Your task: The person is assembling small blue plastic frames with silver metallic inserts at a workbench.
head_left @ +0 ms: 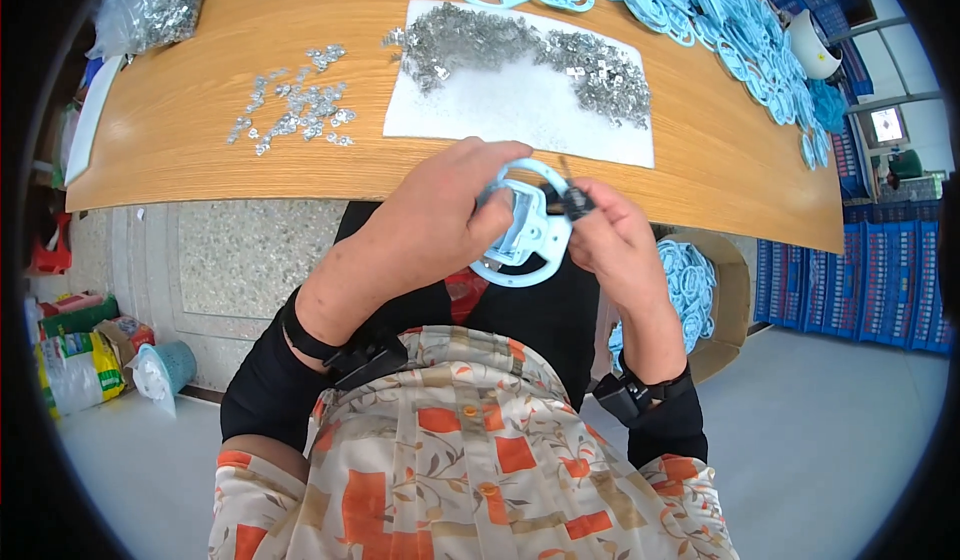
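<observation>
In front of my lap, at the table's near edge, my left hand [440, 205] grips a light blue plastic steering-wheel-shaped part [548, 237] by its left side. The part has a round rim and a raised boxy centre. Closed around a small dark tool with a thin tip [577, 203] is my right hand [617, 238], at the part's right side. The tool's exact kind cannot be made out. Beyond both hands lies a white sheet [500, 110], with heaps of small silvery metal pieces [460, 40] along its far side.
More metal pieces [300, 105] are scattered on the wooden table [220, 45]. A clear plastic bag [150, 10] sits far left. Light blue parts [690, 5] pile up far right. Below on the right stands a cardboard box [735, 305] of them, before stacked blue crates [850, 285].
</observation>
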### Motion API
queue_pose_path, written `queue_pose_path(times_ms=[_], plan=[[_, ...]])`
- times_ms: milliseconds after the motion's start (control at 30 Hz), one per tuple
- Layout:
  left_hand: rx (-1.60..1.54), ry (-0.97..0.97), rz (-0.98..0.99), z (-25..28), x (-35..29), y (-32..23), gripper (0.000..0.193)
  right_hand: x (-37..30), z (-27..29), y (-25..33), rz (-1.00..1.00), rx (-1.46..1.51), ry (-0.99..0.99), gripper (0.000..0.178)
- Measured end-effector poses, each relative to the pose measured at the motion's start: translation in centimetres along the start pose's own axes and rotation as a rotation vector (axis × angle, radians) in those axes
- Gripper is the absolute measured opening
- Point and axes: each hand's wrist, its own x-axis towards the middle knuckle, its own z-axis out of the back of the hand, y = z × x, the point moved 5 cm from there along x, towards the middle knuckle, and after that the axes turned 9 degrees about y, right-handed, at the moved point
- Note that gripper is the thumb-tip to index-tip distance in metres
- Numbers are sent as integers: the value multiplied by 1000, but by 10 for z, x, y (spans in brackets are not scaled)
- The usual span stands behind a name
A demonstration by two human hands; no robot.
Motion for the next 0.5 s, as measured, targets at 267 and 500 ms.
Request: queue_pose_path(times_ms=[267,500], plan=[[-1481,-53,94,-20,-14,29,44,-3,-18,12,433,-303,-72,24],[-1390,-25,116,-24,-11,28,43,9,-48,22,447,-382,4,36]])
